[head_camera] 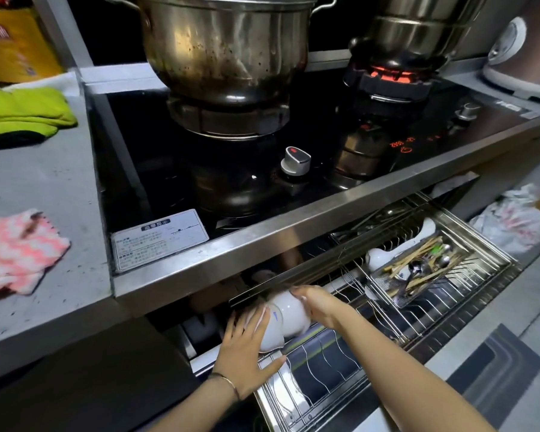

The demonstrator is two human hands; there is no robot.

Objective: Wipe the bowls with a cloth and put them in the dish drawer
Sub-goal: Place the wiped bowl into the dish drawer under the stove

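I am holding the white bowls (289, 316) on their side, just above the dish drawer (443, 310) rack. My left hand (247, 344) is pressing flat-fingered and my right hand (318, 304) is curling over them. They are looking glazed, slick and breakable, so I am favouring a hold on the rims.

The dish drawer (325, 369) stands pulled out under the steel stove front (293, 241), which overhangs its back and leaves only a low gap there. At the drawer's left end the bowls (289, 316) fill the slots, the left hand (247, 350) flat against them and the right hand (321, 305) curled over them. The cutlery basket (418, 275) blocks its right end. Between these, bare wires lie open from above
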